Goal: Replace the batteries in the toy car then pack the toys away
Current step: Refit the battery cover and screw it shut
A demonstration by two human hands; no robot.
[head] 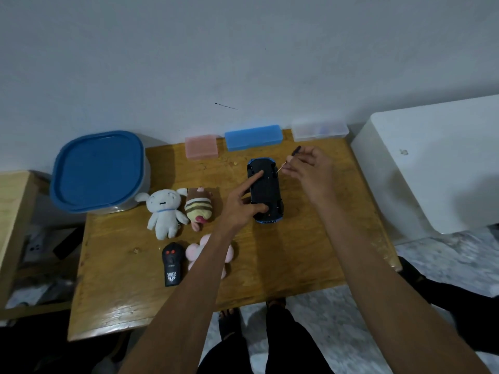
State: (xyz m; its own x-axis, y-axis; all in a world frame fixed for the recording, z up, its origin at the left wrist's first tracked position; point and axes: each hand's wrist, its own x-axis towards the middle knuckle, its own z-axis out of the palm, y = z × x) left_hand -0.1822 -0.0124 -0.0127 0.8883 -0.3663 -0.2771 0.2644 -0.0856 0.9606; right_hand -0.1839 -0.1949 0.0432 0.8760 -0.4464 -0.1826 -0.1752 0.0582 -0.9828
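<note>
A blue toy car (266,188) lies upside down on the wooden table (310,252), its black underside facing up. My left hand (243,203) rests on the car, its index finger stretched along the underside and the thumb against the near end. My right hand (310,168) pinches a small screwdriver (290,159) with a black handle, its thin tip pointing at the car's far right wheel. A black remote control (172,263) lies near the table's front left.
A white plush (164,211), a striped plush (198,207) and a pink plush (199,252) partly under my left forearm lie left of the car. A blue-lidded tub (98,171) stands far left. Pink (201,147), blue (253,137) and clear (320,129) cases line the wall. A white box (432,163) is on the right.
</note>
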